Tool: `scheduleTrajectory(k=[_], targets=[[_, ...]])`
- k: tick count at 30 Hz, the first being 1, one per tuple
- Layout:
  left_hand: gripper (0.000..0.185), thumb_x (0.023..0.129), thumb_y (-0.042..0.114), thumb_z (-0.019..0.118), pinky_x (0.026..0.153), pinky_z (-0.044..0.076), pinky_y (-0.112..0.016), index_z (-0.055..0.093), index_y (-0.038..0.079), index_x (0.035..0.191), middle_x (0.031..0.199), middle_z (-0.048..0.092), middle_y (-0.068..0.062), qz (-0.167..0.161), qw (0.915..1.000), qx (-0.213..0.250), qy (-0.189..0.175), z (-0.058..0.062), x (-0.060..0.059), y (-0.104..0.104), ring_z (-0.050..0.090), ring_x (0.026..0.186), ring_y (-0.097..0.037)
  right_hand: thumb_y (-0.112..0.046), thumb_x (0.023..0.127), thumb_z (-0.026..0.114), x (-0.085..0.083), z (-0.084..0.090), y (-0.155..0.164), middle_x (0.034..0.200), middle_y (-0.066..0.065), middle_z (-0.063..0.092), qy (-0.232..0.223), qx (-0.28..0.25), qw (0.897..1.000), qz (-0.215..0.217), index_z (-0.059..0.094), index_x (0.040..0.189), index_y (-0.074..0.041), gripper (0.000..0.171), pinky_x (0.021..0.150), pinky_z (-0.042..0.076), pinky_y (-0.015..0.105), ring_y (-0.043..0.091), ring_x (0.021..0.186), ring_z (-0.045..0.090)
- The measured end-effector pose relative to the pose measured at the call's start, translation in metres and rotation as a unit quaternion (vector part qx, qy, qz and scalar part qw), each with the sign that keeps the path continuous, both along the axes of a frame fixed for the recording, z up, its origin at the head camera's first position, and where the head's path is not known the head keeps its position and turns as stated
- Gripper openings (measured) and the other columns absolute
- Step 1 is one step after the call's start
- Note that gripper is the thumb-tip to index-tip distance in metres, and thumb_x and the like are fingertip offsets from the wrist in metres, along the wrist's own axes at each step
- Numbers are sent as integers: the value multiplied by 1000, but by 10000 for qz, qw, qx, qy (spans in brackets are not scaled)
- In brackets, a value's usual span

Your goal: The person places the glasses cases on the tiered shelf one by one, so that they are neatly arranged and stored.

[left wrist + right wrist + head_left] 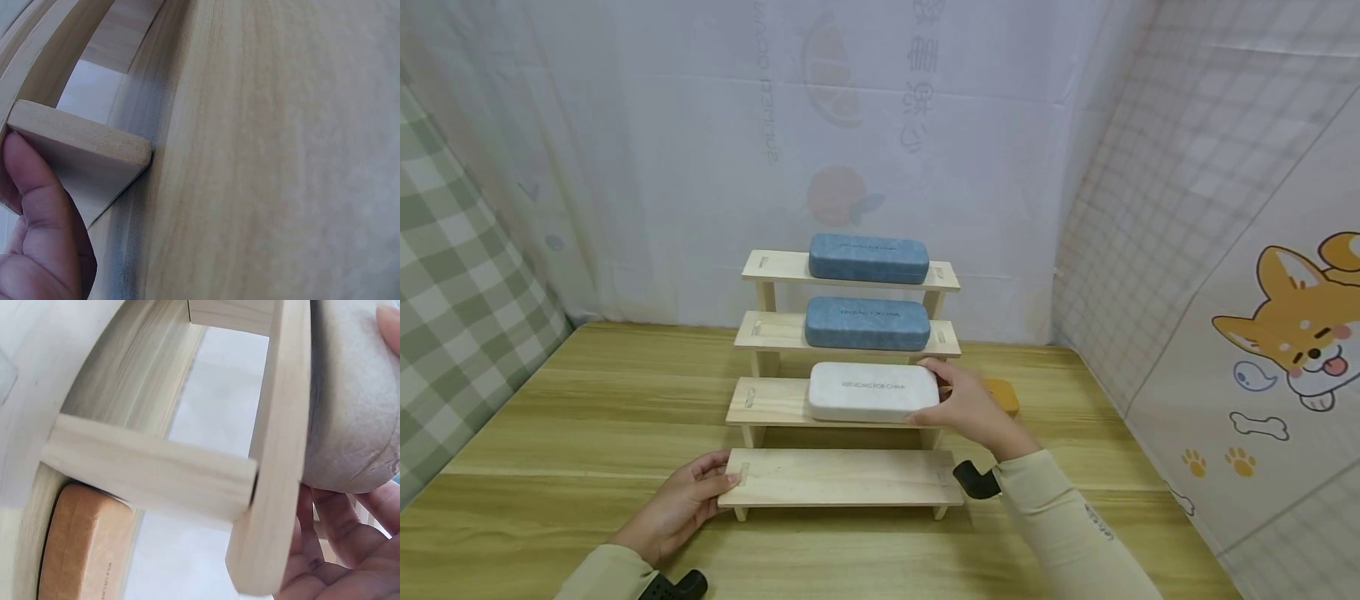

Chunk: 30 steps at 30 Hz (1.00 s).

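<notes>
White case (874,392) is on the third shelf (778,402) down. I've got the right hand (966,410) half open, pinching its 3 o'clock end; left hand (683,498) grips the bottom shelf (842,479) at 9 o'clock.

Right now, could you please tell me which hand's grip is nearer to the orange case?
Right: the right hand's grip is on the white case, partly hiding the orange case in the head view; the left hand's grip is on the left end of the bottom shelf, farther away.
</notes>
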<state>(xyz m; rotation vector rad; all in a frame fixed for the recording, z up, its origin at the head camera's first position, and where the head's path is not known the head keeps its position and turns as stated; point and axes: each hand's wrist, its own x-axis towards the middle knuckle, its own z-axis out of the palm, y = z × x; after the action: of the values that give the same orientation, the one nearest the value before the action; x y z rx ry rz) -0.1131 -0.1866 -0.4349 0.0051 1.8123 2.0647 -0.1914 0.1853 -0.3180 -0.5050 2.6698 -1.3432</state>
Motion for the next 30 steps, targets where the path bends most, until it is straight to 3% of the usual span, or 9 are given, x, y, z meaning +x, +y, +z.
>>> scheduleTrajectory(k=[19,30], targets=[[72,97,9,55,86,52,-27,8,-17,145,124,52,-13,85,10000,14,-10,-1,-1,1,58,100,-11,-19,67,89,-4,-4,-11,121,14,58,-197,201,9996,-80,40,144,3,94,81,51,35,22,95,58],[73,97,8,55,86,52,-28,7,-17,146,126,51,-16,135,9999,-2,-39,-2,-2,1,58,101,-12,-18,68,88,-6,-1,-12,115,13,60,-291,353,9989,47,40,143,5,92,82,50,34,20,92,57]])
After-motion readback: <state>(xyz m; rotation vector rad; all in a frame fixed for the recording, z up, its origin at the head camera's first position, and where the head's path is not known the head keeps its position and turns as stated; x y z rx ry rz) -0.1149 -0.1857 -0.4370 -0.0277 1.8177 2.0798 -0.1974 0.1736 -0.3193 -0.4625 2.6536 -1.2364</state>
